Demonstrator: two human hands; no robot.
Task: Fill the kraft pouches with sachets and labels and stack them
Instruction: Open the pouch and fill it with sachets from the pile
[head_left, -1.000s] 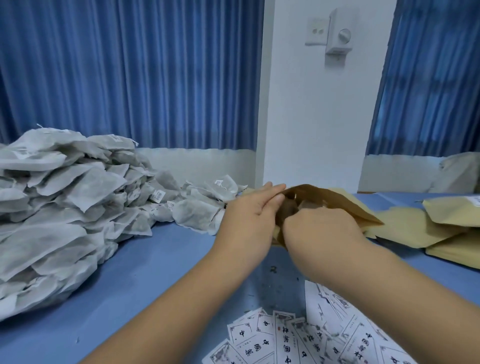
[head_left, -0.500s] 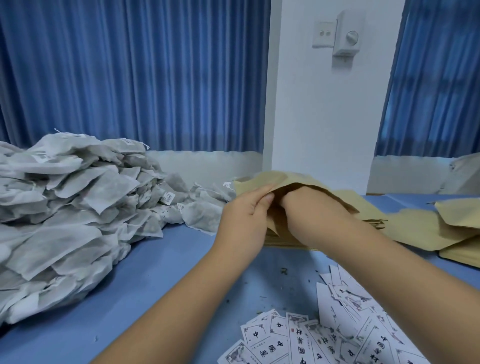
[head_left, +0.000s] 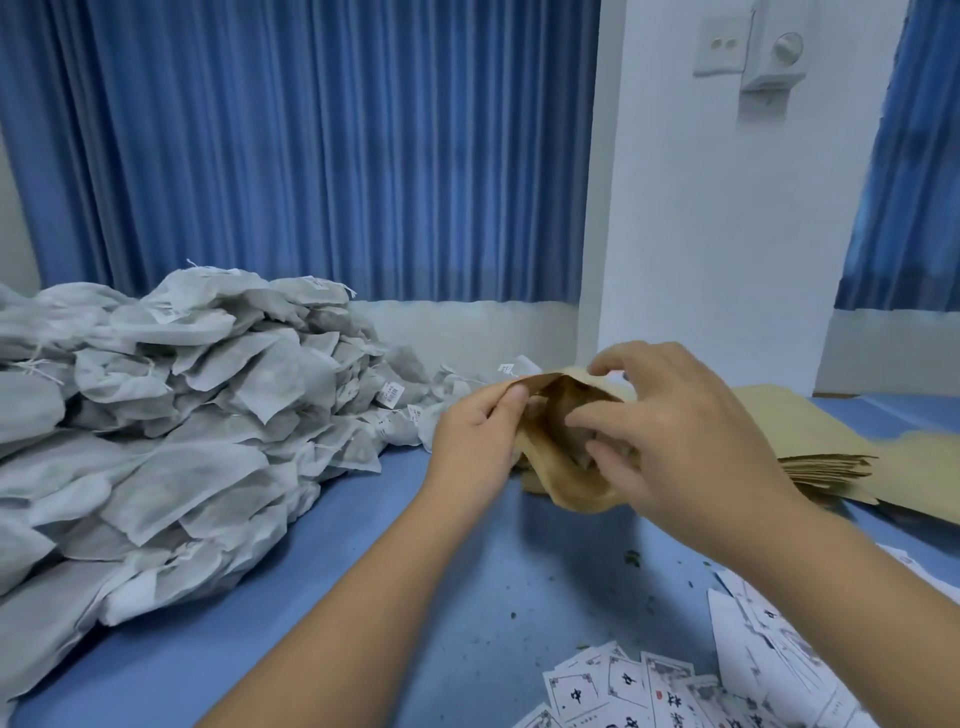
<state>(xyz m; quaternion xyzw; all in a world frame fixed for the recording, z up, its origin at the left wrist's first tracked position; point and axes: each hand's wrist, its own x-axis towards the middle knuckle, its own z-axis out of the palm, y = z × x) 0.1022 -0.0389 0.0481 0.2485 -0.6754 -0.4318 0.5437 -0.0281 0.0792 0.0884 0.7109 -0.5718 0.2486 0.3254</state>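
Head view, one entry: pouch-filling in progress.

Item in hand: kraft pouch (head_left: 566, 480), held just above the blue worktop (head_left: 415, 571) at centre, its mouth turned toward the camera and gaping. Something pale grey shows inside, probably a sachet, though it is too shadowed to be sure.

Hands: left hand (head_left: 475, 441) pinches the near left corner of the mouth between thumb and fingers. Right hand (head_left: 685, 447) is at the mouth, index finger over the upper lip and thumb under it, the remaining fingers curled just inside the opening.

Change: half a second ago the right hand was buried in the pouch past the knuckles; it has now drawn back to the rim, and the mouth stands wider. Judged meaning: the contents have been pushed down and released, so this pouch is loaded with sachets or close to it.

Stock, left: sachets (head_left: 156, 415) in a large heap of grey-white bags with strings and tags — plenty left.

Stock, near right: labels (head_left: 623, 686), printed white cards scattered loose at the worktop's front edge. None is in either hand, so the label step looks likely to come next.

Stock, right: flat pouches (head_left: 821, 462) in a low stack behind the right hand.

Backdrop: blue curtains (head_left: 311, 156).
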